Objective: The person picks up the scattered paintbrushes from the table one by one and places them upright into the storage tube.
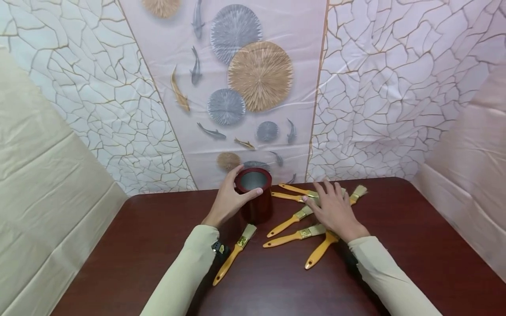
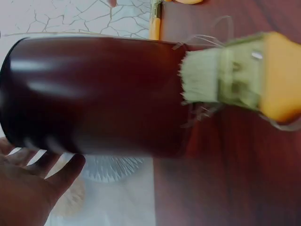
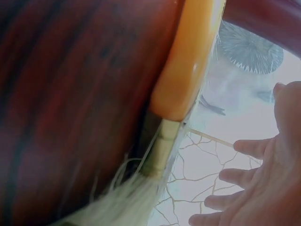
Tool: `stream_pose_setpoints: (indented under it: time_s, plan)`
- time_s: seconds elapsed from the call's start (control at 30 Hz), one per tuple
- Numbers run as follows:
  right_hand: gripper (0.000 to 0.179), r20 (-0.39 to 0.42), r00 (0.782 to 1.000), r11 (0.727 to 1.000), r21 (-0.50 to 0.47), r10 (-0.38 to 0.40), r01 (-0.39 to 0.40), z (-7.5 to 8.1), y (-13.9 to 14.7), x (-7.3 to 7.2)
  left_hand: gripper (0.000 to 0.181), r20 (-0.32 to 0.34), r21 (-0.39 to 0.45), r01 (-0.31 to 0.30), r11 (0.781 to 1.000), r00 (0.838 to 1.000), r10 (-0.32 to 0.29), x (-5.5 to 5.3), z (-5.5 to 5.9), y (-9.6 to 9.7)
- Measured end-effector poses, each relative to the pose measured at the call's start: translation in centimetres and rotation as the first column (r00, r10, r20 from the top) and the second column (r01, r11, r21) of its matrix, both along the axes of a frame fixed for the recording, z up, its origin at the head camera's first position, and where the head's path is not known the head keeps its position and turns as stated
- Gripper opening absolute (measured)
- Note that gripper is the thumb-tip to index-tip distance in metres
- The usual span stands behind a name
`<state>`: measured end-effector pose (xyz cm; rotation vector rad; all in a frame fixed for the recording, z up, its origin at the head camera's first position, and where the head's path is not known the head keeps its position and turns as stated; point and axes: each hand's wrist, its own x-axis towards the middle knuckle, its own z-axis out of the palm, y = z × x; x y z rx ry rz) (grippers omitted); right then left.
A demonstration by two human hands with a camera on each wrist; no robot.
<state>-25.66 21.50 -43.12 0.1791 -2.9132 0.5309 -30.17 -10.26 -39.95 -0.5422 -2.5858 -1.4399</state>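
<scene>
A dark red cylindrical pot (image 1: 258,208) stands upright near the table's back edge, its grey inside facing up. My left hand (image 1: 229,197) holds it near the rim, thumb across the front and fingers round the left side. In the left wrist view, fingertips meet the pot's side (image 2: 103,94). Spread, straight fingers of my right hand (image 1: 335,210) hover over several yellow-handled paintbrushes, with nothing gripped. Beneath its palm and wrist lie a brush (image 1: 316,255) and another brush (image 1: 292,239). The right wrist view has a brush handle (image 3: 183,70) close to the camera, apart from the fingers.
One paintbrush (image 1: 233,259) lies left of the others, in front of the pot. More brushes lie right of the pot, including one brush (image 1: 288,197) near the back edge. The dark red table (image 1: 276,289) backs onto a patterned cloth (image 1: 367,109).
</scene>
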Motion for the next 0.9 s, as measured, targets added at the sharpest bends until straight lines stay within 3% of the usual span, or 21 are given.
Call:
stream_pose_setpoints:
  time_s: [0.23, 0.43, 0.57, 0.7, 0.9]
  plan:
    - [0.078, -0.014, 1.0, 0.999, -0.033, 0.013, -0.014, 0.0, 0.2, 0.2, 0.1, -0.055, -0.076, 0.008, 0.997, 0.998, -0.012, -0.8, -0.1, 1.2]
    - [0.066, 0.018, 0.999, 0.981, -0.191, 0.031, -0.027, 1.4, 0.3, 0.9, 0.097, -0.078, -0.086, 0.005, 0.996, 0.997, -0.011, -0.8, 0.0, 1.6]
    - [0.059, 0.104, 0.994, 0.965, -0.264, 0.028, 0.0, 2.5, -0.1, 1.5, 0.097, -0.07, -0.099, -0.008, 0.995, 0.998, 0.001, -0.7, 0.1, 1.2]
    - [0.043, 0.218, 0.974, 0.951, -0.308, 0.054, 0.016, 3.1, -0.7, 2.0, 0.094, -0.068, -0.1, -0.031, 0.995, 0.997, 0.024, -0.7, 0.2, 0.6]
    - [0.04, 0.255, 0.964, 0.956, -0.292, 0.075, 0.003, 3.4, -2.6, 2.4, 0.092, -0.085, -0.088, -0.038, 0.995, 0.996, 0.03, -0.8, 0.1, 0.2]
